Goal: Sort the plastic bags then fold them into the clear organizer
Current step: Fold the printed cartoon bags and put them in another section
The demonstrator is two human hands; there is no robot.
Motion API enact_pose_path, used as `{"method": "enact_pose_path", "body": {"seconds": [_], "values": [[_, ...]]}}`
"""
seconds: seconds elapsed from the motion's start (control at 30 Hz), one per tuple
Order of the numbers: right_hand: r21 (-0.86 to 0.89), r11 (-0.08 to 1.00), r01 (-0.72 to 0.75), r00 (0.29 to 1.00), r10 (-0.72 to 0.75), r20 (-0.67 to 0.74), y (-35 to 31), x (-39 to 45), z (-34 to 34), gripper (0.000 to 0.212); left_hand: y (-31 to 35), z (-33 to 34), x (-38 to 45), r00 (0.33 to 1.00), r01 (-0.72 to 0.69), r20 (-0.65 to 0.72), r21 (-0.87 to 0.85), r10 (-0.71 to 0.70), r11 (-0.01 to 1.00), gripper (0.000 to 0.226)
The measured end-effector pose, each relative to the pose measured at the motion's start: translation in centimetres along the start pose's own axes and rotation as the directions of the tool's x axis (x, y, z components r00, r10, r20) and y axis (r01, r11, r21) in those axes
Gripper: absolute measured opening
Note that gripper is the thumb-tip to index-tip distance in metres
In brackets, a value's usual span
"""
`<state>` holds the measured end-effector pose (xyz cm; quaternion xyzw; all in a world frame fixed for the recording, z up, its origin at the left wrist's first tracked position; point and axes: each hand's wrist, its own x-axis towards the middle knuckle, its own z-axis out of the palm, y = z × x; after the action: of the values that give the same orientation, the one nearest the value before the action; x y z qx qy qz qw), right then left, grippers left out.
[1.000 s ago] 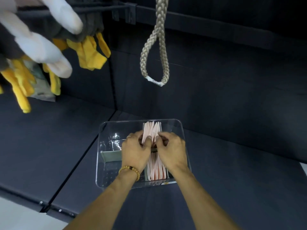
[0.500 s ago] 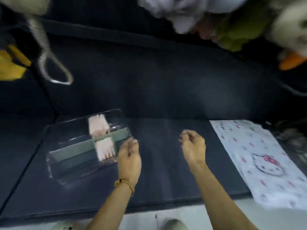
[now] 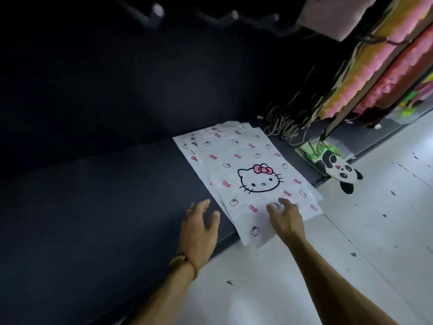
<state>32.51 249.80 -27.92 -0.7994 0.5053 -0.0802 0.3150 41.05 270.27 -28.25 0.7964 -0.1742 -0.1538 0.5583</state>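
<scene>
A stack of white plastic bags (image 3: 246, 165) printed with a cartoon cat face and pink bows lies flat on the dark shelf (image 3: 93, 207), its near end hanging over the shelf's front edge. My right hand (image 3: 284, 219) hovers over the near end of the top bag with fingers spread, holding nothing. My left hand (image 3: 199, 226), a bead bracelet at the wrist, is open just left of the stack above the shelf. The clear organizer is out of view.
A panda plush item (image 3: 339, 172) and green packets (image 3: 314, 151) sit at the shelf's right end. Corded bundles (image 3: 288, 127) and pink and yellow goods (image 3: 375, 66) hang behind them. White floor (image 3: 351, 254) lies to the right and in front.
My view swung right, away from the clear organizer with pink folded bags. Both hands left the organizer and moved over to the printed bag stack, fingers now spread.
</scene>
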Motion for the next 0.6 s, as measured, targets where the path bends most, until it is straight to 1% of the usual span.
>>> {"method": "enact_pose_path", "body": {"seconds": [0.07, 0.1, 0.13, 0.17, 0.23, 0.3, 0.37, 0.43, 0.5, 0.53, 0.6], "values": [[-0.081, 0.991, 0.110, 0.992, -0.105, 0.071, 1.4, 2.2, 0.0, 0.070, -0.4, 2.7, 1.5, 0.983, -0.159, 0.123, 0.177, 0.138, 0.971, 0.043], [-0.124, 0.977, 0.172, 0.980, -0.156, 0.124, 1.9, 3.0, 0.2, 0.078, -0.7, 3.8, 2.2, 0.959, -0.251, 0.199, 0.274, 0.201, 0.928, 0.048], [-0.183, 0.954, 0.237, 0.962, -0.205, 0.181, 2.3, 3.6, 0.6, 0.083, -1.1, 4.6, 3.0, 0.926, -0.346, 0.285, 0.367, 0.249, 0.864, 0.055], [-0.258, 0.918, 0.302, 0.942, -0.244, 0.232, 2.5, 3.9, 1.0, 0.086, -1.6, 5.3, 3.7, 0.888, -0.427, 0.372, 0.446, 0.271, 0.787, 0.062], [-0.384, 0.833, 0.397, 0.910, -0.305, 0.280, 2.9, 3.8, 1.9, 0.081, -2.4, 6.0, 4.9, 0.837, -0.516, 0.482, 0.542, 0.258, 0.663, 0.065], [-0.419, 0.773, 0.477, 0.877, -0.389, 0.282, 3.2, 3.1, 2.4, 0.068, -3.0, 6.3, 5.1, 0.840, -0.524, 0.471, 0.582, 0.268, 0.622, 0.055], [-0.402, 0.738, 0.542, 0.840, -0.461, 0.286, 3.3, 1.7, 2.7, 0.055, -3.2, 6.0, 4.4, 0.842, -0.536, 0.423, 0.589, 0.334, 0.604, 0.039], [-0.380, 0.708, 0.595, 0.803, -0.516, 0.297, 3.1, -0.4, 3.3, 0.049, -3.0, 4.9, 3.2, 0.819, -0.573, 0.434, 0.643, 0.375, 0.509, 0.024], [-0.341, 0.696, 0.632, 0.774, -0.546, 0.320, 2.5, -2.7, 4.0, 0.046, -2.7, 3.1, 1.8, 0.821, -0.571, 0.454, 0.674, 0.347, 0.469, 0.035], [-0.334, 0.681, 0.652, 0.757, -0.560, 0.335, 2.1, -3.9, 4.5, 0.045, -2.7, 2.0, 1.0, 0.829, -0.559, 0.446, 0.682, 0.338, 0.472, 0.038], [-0.341, 0.634, 0.694, 0.719, -0.598, 0.352, 0.9, -5.9, 5.2, 0.041, -2.9, -0.3, -0.5, 0.836, -0.547, 0.417, 0.679, 0.357, 0.489, 0.034]]}}
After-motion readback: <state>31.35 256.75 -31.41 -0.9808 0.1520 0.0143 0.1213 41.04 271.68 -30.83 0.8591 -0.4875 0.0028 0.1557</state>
